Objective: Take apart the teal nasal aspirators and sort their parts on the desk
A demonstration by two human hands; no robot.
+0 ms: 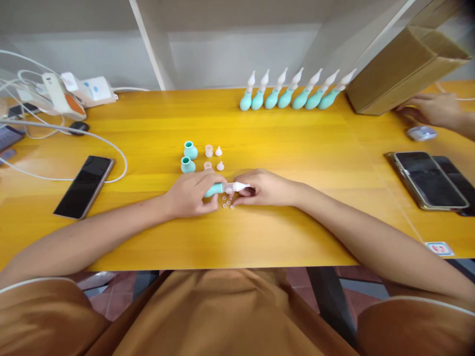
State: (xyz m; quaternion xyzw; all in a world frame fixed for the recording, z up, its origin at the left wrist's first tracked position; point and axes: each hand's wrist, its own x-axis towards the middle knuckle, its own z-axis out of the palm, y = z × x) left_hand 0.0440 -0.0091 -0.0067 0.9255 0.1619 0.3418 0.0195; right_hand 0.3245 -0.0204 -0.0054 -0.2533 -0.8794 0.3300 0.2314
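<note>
My left hand [193,193] is closed round the teal bulb of a nasal aspirator [229,188], which lies level and points right. Its clear middle piece and white nozzle are joined to the bulb. My right hand [265,188] curls its fingers about the nozzle end, thumb below; exact contact is hard to see. Several small clear rings [224,205] lie on the table under the aspirator. Beyond my left hand stand two teal bulbs [190,150], clear cups [209,150] and two small white nozzles [218,151]; one cup is partly hidden by the hand.
Several assembled aspirators [285,96] stand in a row at the back. A brown paper bag [404,69] leans right of them, near another person's hand [434,109]. Phones [430,179] lie at right, another phone [85,187] at left beside white cables and chargers [89,91].
</note>
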